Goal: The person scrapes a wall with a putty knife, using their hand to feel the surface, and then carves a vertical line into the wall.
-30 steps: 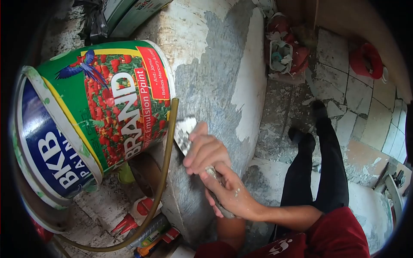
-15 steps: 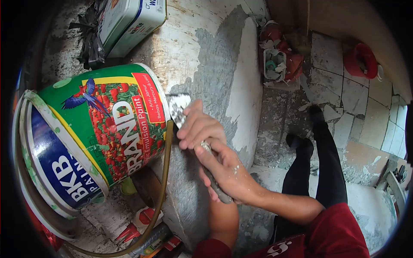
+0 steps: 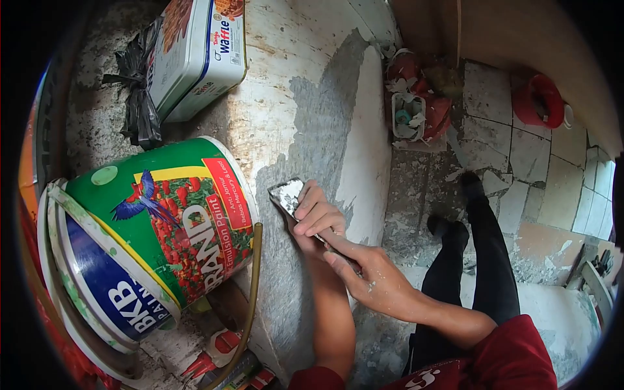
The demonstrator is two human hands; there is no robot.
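A scraper with a flat, plaster-smeared blade [image 3: 285, 191] lies against the grey, patchy surface [image 3: 322, 123]. My right hand [image 3: 377, 276] is wrapped round its handle end. Further forward, my left hand [image 3: 320, 213] grips the tool close behind the blade, its fingers over the top face. Most of the handle is hidden under my fingers. Just left of the blade stands a green and blue paint bucket [image 3: 195, 221], its rim near the blade's corner. White flecks dot my right hand.
A waffle tin [image 3: 208, 71] and a knotted black plastic bag [image 3: 140, 91] sit at upper left. A brown hose [image 3: 252, 286] curves beside the bucket. On the broken-tile floor are a red pail [image 3: 539, 104] and a white tray [image 3: 408, 117] with debris.
The scraper and both hands have moved rightward, away from the bucket's rim. The surroundings have shifted down in view, and more of the waffle tin shows.
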